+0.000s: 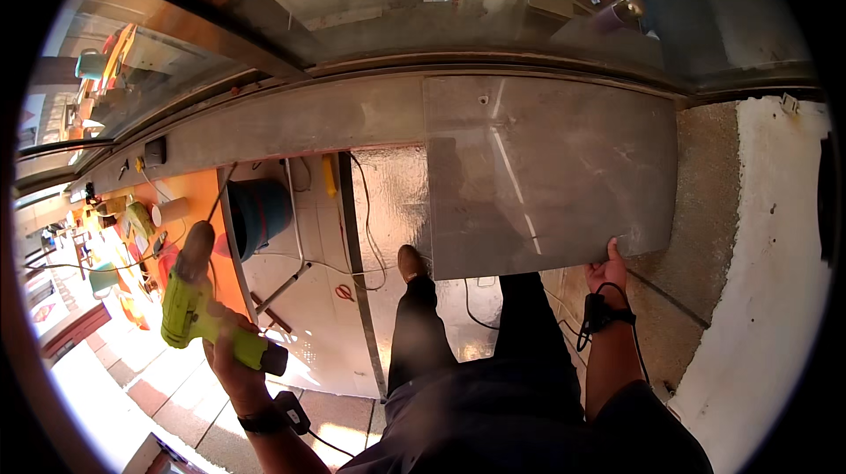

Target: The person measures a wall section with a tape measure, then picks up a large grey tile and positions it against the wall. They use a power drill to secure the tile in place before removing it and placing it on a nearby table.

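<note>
My left hand (231, 358) is wrapped around the handle of a lime-green cordless drill (188, 308), out to the left. A long thin bit (222, 196) points away from me out of its dark chuck. At the right, my right hand (605, 275) holds the near edge of a flat grey panel (555, 179), thumb on top and the other fingers hidden beneath. The panel lies level in front of me, its far edge along the window frame. A small hole (483, 99) shows near its far left corner.
A window frame (291, 64) runs across the far side. Left of my legs are a dark bucket (262, 214), loose cables (379, 254) and red-handled scissors (344, 292). An orange table (207, 196) bears several items. A white wall (767, 254) stands at the right.
</note>
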Tool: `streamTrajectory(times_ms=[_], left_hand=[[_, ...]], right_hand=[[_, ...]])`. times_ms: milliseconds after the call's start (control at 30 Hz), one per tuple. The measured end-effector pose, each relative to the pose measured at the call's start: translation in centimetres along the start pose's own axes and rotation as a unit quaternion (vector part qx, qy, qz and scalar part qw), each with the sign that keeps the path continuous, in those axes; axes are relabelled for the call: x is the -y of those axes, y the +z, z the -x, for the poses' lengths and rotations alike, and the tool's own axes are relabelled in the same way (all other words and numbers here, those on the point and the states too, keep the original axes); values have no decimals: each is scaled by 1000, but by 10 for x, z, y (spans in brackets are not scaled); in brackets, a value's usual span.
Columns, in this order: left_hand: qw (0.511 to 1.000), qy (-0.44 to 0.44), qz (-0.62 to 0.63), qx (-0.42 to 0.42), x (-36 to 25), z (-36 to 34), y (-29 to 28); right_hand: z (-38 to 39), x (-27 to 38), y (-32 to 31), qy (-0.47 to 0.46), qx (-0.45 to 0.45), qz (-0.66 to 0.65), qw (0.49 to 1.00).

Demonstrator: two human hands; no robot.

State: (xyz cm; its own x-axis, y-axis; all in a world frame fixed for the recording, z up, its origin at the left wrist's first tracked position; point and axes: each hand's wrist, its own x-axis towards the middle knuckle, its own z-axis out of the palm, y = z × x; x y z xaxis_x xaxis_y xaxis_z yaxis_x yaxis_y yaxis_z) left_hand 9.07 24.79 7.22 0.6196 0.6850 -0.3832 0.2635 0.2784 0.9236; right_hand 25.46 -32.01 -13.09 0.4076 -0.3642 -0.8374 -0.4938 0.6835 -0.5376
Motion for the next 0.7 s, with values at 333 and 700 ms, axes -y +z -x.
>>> streamTrajectory(times_ms=[333,700], left_hand=[[991,34,16,125,-53,16,124],[965,-8,-200,169,-62,34,203]], right_hand=[[-11,-9,-9,31,8,-13,999],[-1,-1,0,55,4,-24,998]])
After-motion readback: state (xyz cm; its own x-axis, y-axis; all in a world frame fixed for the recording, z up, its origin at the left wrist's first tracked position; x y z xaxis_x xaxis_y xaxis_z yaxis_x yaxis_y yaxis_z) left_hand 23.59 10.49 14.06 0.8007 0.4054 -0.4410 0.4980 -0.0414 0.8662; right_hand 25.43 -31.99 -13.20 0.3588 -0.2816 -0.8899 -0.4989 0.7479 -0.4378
